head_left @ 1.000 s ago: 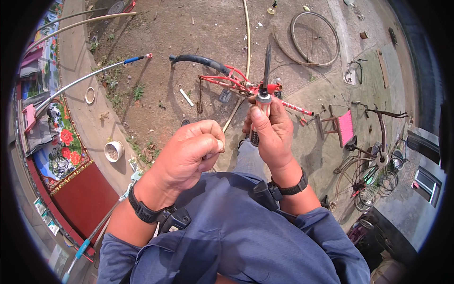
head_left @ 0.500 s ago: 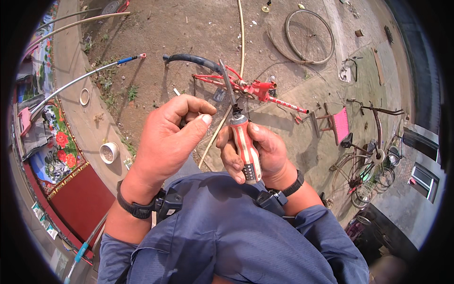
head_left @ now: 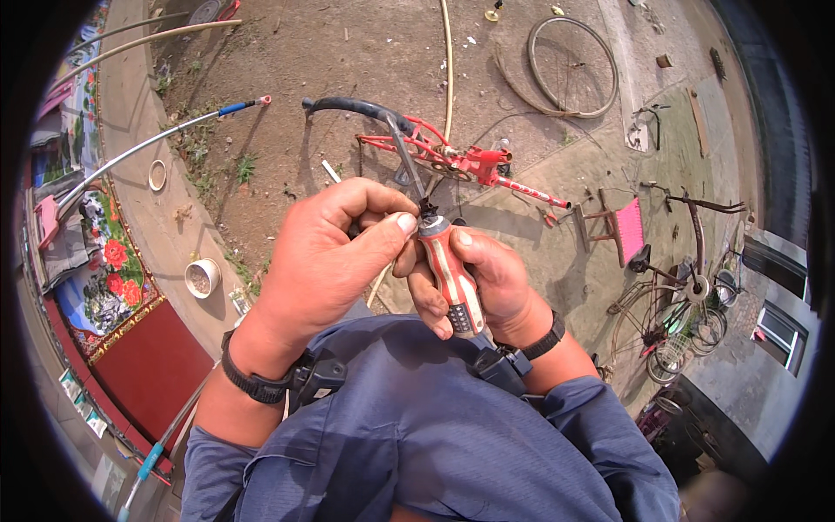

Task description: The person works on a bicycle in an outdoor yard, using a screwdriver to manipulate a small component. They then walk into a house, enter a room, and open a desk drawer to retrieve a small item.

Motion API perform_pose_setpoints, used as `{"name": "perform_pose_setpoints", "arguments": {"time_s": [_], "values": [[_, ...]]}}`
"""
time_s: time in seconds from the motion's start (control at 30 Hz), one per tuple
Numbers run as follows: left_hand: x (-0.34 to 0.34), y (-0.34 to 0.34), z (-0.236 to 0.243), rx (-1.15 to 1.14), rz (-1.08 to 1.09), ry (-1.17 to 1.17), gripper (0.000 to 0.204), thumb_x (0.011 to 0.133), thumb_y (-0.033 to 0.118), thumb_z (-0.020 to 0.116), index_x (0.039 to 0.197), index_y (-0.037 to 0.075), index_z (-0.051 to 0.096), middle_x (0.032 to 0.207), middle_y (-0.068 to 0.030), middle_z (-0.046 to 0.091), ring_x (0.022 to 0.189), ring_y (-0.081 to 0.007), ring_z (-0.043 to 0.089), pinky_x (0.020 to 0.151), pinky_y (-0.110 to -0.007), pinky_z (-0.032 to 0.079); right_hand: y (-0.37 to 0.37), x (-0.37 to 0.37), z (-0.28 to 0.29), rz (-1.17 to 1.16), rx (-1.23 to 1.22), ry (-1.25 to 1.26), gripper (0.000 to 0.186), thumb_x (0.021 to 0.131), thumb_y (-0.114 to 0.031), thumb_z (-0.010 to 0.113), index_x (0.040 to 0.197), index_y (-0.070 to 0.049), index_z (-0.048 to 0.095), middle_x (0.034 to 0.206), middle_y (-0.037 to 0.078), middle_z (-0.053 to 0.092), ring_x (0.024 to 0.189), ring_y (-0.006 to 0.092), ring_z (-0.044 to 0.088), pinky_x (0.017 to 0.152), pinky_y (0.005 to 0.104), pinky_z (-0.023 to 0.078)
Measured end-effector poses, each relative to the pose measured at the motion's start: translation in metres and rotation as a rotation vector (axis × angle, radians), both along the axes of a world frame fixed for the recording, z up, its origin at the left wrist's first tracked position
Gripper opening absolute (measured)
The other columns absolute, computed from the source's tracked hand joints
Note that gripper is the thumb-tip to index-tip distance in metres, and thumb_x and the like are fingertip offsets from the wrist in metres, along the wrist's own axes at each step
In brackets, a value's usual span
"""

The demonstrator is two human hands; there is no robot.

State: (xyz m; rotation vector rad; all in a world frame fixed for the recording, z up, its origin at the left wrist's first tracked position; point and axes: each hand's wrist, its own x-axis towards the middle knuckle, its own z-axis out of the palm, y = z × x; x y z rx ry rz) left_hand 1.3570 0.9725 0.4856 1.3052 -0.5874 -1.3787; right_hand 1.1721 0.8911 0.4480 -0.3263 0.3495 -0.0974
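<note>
My right hand (head_left: 491,283) is closed around the red-and-cream handle of a screwdriver (head_left: 450,274), which has a dark patterned patch near its butt and a long flat dark shank pointing up and away from me. At the top of the handle sits a small black piece (head_left: 428,210). My left hand (head_left: 326,248) is pinched just beside it, thumb and index tip at the collar; what its fingers hold, if anything, is hidden. Behind the screwdriver, a red bicycle frame (head_left: 483,163) with a black curved mudguard (head_left: 348,106) lies on the ground.
Loose wheels (head_left: 573,65) lie at the back. A pink-seated stool (head_left: 628,228) and bicycles (head_left: 687,322) are at the right. A white bucket (head_left: 203,277), long poles (head_left: 156,139), a floral board (head_left: 117,261) and the pavement edge (head_left: 152,200) are at the left.
Over the last second the screwdriver came lower, its tip tilting leftward and more handle showing. My left hand has risen and moved right to the handle's collar, its thumb now forward.
</note>
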Motion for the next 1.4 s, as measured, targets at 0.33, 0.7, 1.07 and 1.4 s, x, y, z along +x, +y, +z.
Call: {"name": "perform_pose_setpoints", "arguments": {"time_s": [0.33, 0.7, 1.07, 1.4], "values": [[-0.001, -0.001, -0.005, 0.054, 0.006, -0.037, 0.014, 0.096, 0.008, 0.066, 0.105, -0.003, 0.067, 0.084, 0.0, 0.065, 0.075, -0.0034, 0.055, 0.065, -0.021, 0.045, -0.013, 0.003, 0.018, 0.055, -0.353, 0.197, 0.05, 0.105, -0.041, 0.043, 0.115, 0.005, 0.06, 0.072, 0.008, 0.06, 0.058, 0.0143, 0.059, 0.054, 0.0256, 0.046], [0.002, -0.009, -0.009, 0.097, -0.012, -0.168, 0.015, 0.094, 0.011, 0.066, 0.099, -0.003, 0.068, 0.081, 0.0019, 0.064, 0.072, -0.0022, 0.052, 0.061, -0.021, 0.042, -0.022, 0.005, 0.016, 0.125, -0.84, 0.367, 0.034, 0.105, -0.032, 0.051, 0.101, 0.001, 0.059, 0.07, 0.001, 0.056, 0.059, 0.009, 0.055, 0.054, 0.0263, 0.045], [0.008, -0.01, -0.005, 0.122, 0.026, -0.071, 0.013, 0.093, 0.01, 0.067, 0.1, -0.001, 0.067, 0.084, 0.0023, 0.064, 0.076, -0.0023, 0.053, 0.067, -0.02, 0.043, -0.014, 0.002, 0.002, -0.048, 0.116, 0.014, 0.05, 0.107, -0.038, 0.037, 0.118, 0.007, 0.055, 0.073, 0.017, 0.061, 0.054, 0.027, 0.062, 0.052, 0.0331, 0.052], [0.003, -0.011, -0.005, 0.035, -0.005, -0.027, 0.012, 0.094, 0.007, 0.067, 0.1, -0.003, 0.066, 0.077, -0.0005, 0.066, 0.069, -0.0034, 0.057, 0.063, -0.021, 0.047, -0.013, 0.0, 0.0, 0.004, 0.203, -0.007, 0.053, 0.105, -0.039, 0.036, 0.116, 0.009, 0.056, 0.074, 0.018, 0.062, 0.054, 0.027, 0.062, 0.053, 0.0351, 0.054]]}}
